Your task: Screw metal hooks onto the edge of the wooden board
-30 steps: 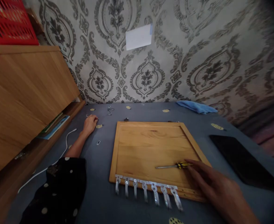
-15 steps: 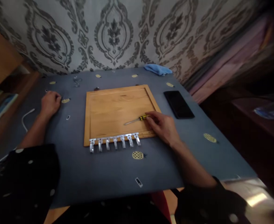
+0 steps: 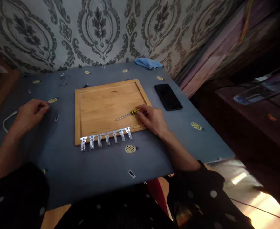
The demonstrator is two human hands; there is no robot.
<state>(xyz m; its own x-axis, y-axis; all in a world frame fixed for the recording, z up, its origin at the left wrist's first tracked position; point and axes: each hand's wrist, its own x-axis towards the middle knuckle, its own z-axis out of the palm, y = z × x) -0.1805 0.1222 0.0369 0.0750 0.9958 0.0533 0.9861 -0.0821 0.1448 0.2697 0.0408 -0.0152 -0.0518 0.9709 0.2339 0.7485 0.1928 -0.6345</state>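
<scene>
My right hand (image 3: 153, 121) rests over the right edge of a framed wooden board (image 3: 104, 105) and grips a screwdriver (image 3: 131, 113) by its yellow-and-black handle. The shaft points left across the panel. Along the board's near edge runs a metal strip with several hooks (image 3: 107, 137), which hang out over the table side. To the right of that strip, small holes show in the frame. Left of the board, my left hand (image 3: 31, 116) is raised a little, thumb and forefinger pinched together. Something thin may be at those fingertips, too small to name.
A black phone (image 3: 168, 97) lies right of the board. At the back of the table (image 3: 94, 171) is a blue cloth (image 3: 148, 63). Small clear or metal bits (image 3: 63, 79) lie at the back left. A white cable (image 3: 7, 119) curves behind my left forearm.
My left hand has turned its fingers rightward and closed into a pinch. My right hand still grips the screwdriver over the board. The whole view has shifted.
</scene>
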